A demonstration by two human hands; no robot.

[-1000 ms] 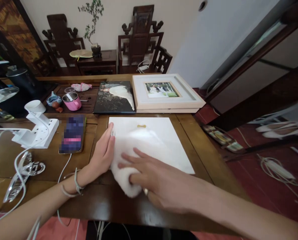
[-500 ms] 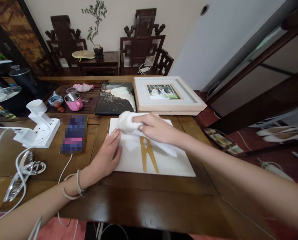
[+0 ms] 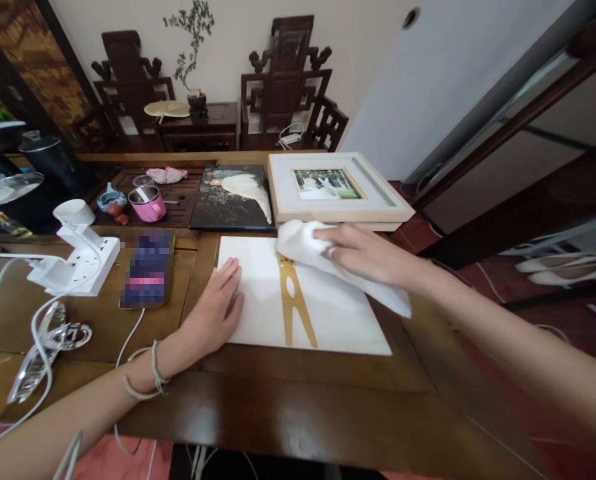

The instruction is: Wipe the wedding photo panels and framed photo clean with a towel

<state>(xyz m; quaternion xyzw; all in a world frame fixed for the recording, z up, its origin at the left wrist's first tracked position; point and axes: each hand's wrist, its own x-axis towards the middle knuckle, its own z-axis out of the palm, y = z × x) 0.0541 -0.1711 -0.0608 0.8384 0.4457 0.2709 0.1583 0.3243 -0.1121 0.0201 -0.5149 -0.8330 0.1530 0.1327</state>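
Note:
A white board [image 3: 258,307] lies flat on the brown wooden table, with a gold, two-legged stand piece [image 3: 293,297] along its middle. My left hand [image 3: 218,303] rests on the board's left edge, fingers stretched out and holding nothing. Bunched in my right hand [image 3: 361,250] is a white cloth [image 3: 298,240], pressed down over the board's far right part. One end of the cloth hangs loose towards the right edge. It covers the top of the gold piece in part.
Behind the board are a dark picture panel [image 3: 231,197] and a light-framed photo [image 3: 388,195]. To the left lie a phone [image 3: 148,270], a white power strip [image 3: 95,267] with cables, and a clear hair claw [image 3: 48,353]. A pink mug [image 3: 148,205] stands on a dark tray.
My right hand has slid the cloth from the board's far left part to the right, uncovering more of the gold piece. My left hand has stayed in place.

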